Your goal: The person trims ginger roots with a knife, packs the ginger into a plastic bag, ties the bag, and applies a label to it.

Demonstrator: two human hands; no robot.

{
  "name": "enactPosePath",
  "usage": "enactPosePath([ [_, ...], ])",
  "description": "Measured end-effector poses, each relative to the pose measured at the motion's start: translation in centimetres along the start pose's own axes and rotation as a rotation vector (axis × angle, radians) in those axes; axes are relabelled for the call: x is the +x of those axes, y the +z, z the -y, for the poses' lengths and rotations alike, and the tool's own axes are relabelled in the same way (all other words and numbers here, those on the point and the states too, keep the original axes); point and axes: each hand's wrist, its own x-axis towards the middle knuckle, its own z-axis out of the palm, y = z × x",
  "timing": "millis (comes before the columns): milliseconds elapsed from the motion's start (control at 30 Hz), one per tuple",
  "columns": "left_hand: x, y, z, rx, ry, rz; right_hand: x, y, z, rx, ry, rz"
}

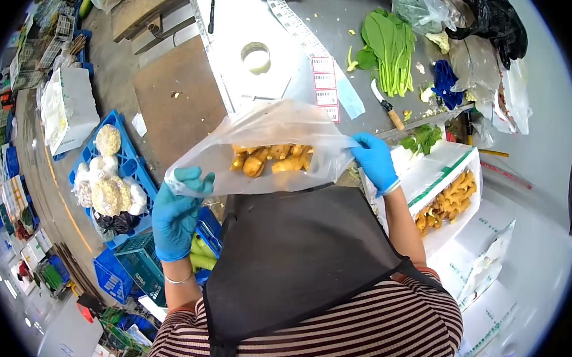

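A clear plastic bag (219, 150) is stretched between my two blue-gloved hands at the table's near edge. Several knobbly pieces of ginger (256, 162) lie inside it. My left hand (179, 215) pinches the bag's left corner, its fingers closed on the film. On the other side, my right hand (375, 160) grips the right corner. Just beyond and below my right hand is a white foam box (443, 166) holding more ginger (450, 201).
The steel table holds a roll of tape (255, 58), a black pen (212, 16), barcode labels (325, 83), leafy greens (389, 51) and a wooden-handled knife (388, 105). On the left, a blue pallet (131, 164) carries bagged cauliflowers (107, 195); crates (140, 261) stand nearby.
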Motion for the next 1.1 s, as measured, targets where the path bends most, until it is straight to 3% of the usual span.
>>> enactPosePath([
  [100, -0.2, 1.8, 0.6, 0.195, -0.035, 0.080, -4.1, -0.3, 4.2, 0.443, -0.292, 0.476],
  [167, -1.0, 3.1, 1.3, 0.275, -0.114, 0.176, -7.6, 1.0, 9.0, 0.492, -0.712, 0.739],
  [200, -1.1, 3.1, 1.7, 0.354, -0.111, 0.282, -7.7, 2.0, 9.4, 0.386, -0.725, 0.559],
  [367, -0.6, 2.9, 2.6, 0.426, -0.124, 0.356, -4.6, 4.7, 8.1, -0.282, -0.801, -0.492],
  [433, -0.8, 3.2, 2.9, 0.435, -0.132, 0.371, -2.4, 5.2, 5.9, -0.568, -0.795, -0.755],
  [500, -0.6, 2.5, 2.6, 0.402, -0.080, 0.263, 1.7, 3.8, 1.5, -0.765, -0.746, -0.864],
  [600, -0.3, 0.5, 2.4, 0.254, 0.017, 0.158, 2.8, -0.3, -1.6, -0.277, -0.339, -0.642],
  [700, -0.5, 0.5, 3.1, 0.366, 0.052, 0.161, -1.1, -1.2, 1.7, 0.261, -0.092, -0.023],
  [767, -1.0, 0.5, 3.2, 0.529, 0.059, 0.146, -5.7, -0.1, 5.3, 0.171, -0.372, 0.231],
  [800, -1.2, 0.6, 3.1, 0.652, 0.059, 0.252, -7.0, 1.3, 6.6, 0.120, -0.518, 0.362],
  [867, -0.5, 1.4, 2.7, 0.897, 0.070, 0.484, -7.2, 3.8, 6.6, 0.310, -0.428, 0.533],
  [933, 1.0, 4.3, 2.7, 1.281, 0.232, 0.592, -5.6, 4.8, 6.7, 0.495, -0.246, 0.603],
  [1000, 3.1, 6.1, 6.1, 1.368, 0.227, 0.468, -4.3, 6.1, 6.2, 0.613, -0.141, 0.650],
  [1067, 6.3, 6.0, 10.2, 1.352, 0.541, 0.407, -3.5, 7.3, 5.2, 0.671, -0.121, 0.655],
  [1100, 7.0, 6.4, 10.2, 1.307, 0.532, 0.478, -3.7, 7.8, 5.0, 0.581, -0.187, 0.557],
])
